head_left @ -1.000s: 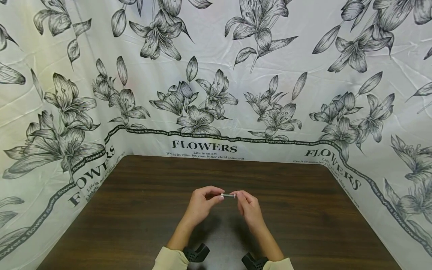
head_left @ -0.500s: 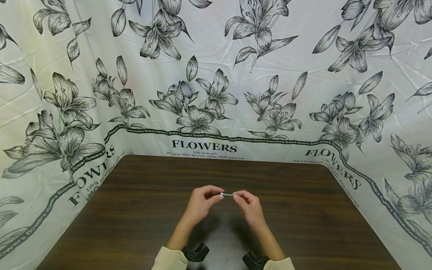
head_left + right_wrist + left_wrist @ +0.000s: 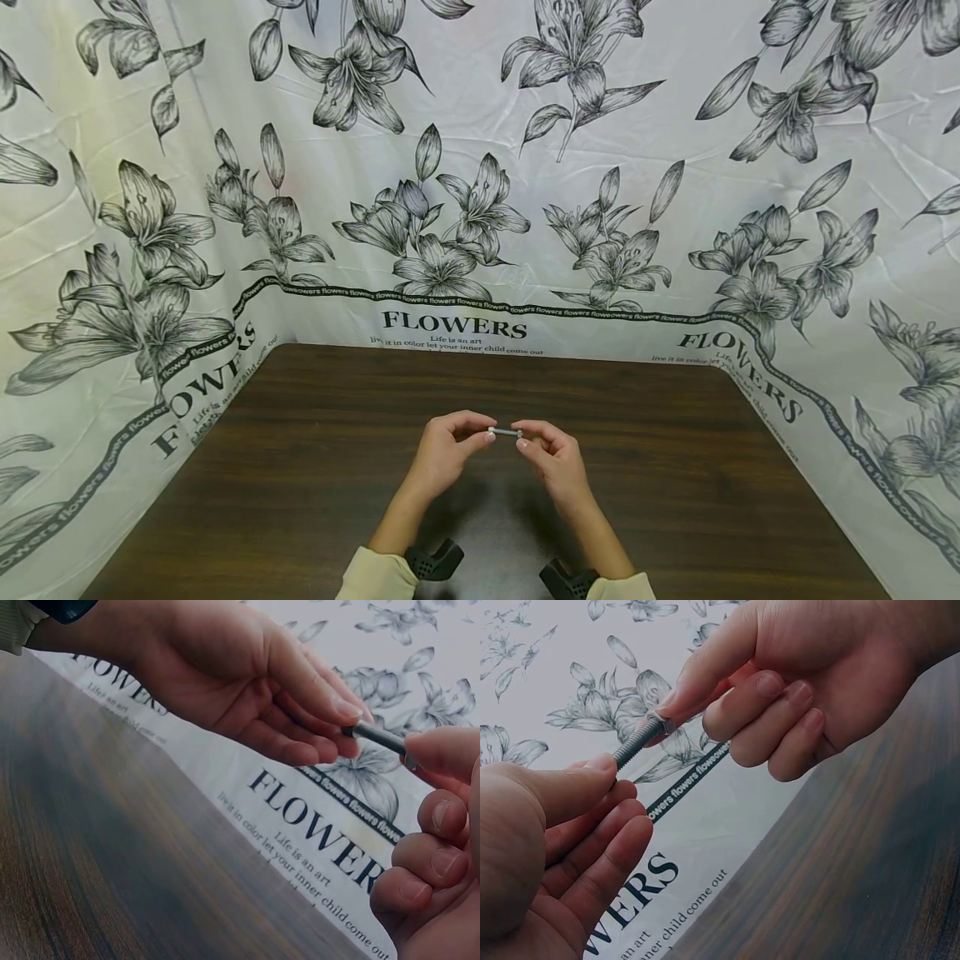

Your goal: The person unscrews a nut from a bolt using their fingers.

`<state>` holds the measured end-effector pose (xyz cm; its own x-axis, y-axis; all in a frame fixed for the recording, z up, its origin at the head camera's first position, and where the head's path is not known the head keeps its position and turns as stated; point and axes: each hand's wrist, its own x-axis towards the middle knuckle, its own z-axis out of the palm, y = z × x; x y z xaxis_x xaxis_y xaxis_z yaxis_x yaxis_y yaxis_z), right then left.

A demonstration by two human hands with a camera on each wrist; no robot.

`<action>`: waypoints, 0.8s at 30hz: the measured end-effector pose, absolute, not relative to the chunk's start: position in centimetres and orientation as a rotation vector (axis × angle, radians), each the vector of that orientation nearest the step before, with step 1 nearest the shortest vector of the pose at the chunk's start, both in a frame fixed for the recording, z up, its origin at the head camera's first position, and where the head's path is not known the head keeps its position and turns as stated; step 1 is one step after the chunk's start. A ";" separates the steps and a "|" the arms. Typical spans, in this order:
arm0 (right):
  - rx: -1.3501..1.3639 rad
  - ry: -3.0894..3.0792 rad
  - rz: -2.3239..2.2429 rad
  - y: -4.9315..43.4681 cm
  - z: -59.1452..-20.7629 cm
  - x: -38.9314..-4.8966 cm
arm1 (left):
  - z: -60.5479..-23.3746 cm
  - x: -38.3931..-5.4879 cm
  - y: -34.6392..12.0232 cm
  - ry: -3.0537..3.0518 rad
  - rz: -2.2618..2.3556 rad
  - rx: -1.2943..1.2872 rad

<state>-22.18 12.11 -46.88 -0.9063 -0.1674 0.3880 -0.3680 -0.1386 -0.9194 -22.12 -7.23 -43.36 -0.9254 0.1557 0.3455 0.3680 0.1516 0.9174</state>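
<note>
A grey threaded bolt (image 3: pixel 635 745) is held up between the two hands over the table. My left hand (image 3: pixel 441 458) pinches one end of it between thumb and forefinger; in the right wrist view the dark head end (image 3: pixel 348 730) shows at those fingertips. Around the other end sits a small hex nut (image 3: pixel 662 721). My right hand (image 3: pixel 558 467) has thumb and forefinger at this nut, one on either side, while its other fingers (image 3: pixel 795 727) curl toward the palm. Part of the nut is hidden by the right thumb in the right wrist view.
Beneath the hands lies a dark wood-grain table (image 3: pixel 337 383). A white cloth (image 3: pixel 480 217) printed with flowers and lettering hangs around its back and sides. Each wrist wears a black device, one by the left sleeve (image 3: pixel 437 562) and one by the right sleeve (image 3: pixel 566 581).
The right thumb and forefinger closed over the nut, then parted a little, so that it shows again in the head view. The left hand and bolt have hardly moved.
</note>
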 end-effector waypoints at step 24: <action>0.688 -1.911 2.241 12.2 -47.0 -22.2 | -44.8 -22.9 -7.4 -2.255 -1.822 -0.564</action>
